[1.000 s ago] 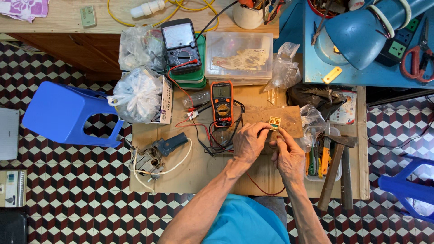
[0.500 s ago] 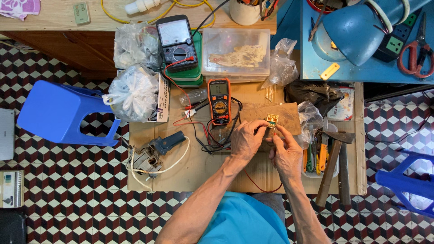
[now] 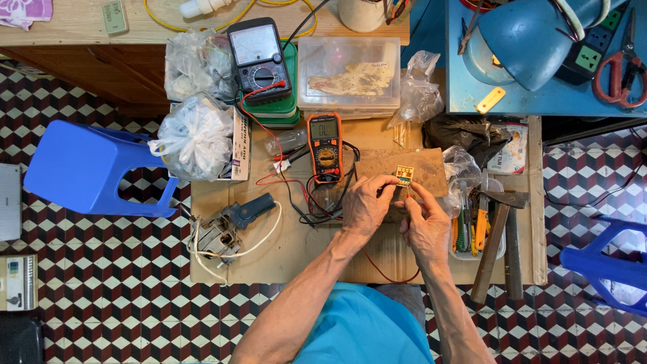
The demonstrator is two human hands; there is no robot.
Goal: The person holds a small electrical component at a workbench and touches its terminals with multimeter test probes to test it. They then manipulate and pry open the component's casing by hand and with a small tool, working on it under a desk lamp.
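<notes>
Head view, hands: both hands meet at the middle of the low wooden work board, over a brown block.
Left hand: fingers curled, tips pinching the small yellow component from its left side; palm down over a tangle of red and black probe leads.
Right hand: fingers bent, thumb and forefinger closed at the lower edge of the same component; what exactly sits between those tips is too small to tell.
Component: small, square, yellowish with pale stripes, held just above the brown block, right of the orange multimeter.
Orange multimeter: lying flat, display lit, its leads running down under the left hand.
Further left: a grey-blue motor part with a white cable looped around it, well apart from the hands.
Right of the hands: a tray of screwdrivers and two hammers, handles pointing toward the person.
Back row: an analogue meter on a green box, a clear plastic tub, white plastic bags.
Floor: chequered tiles, one blue stool on the left, another on the right.
Top right: blue table with a blue lamp shade and red-handled scissors.
</notes>
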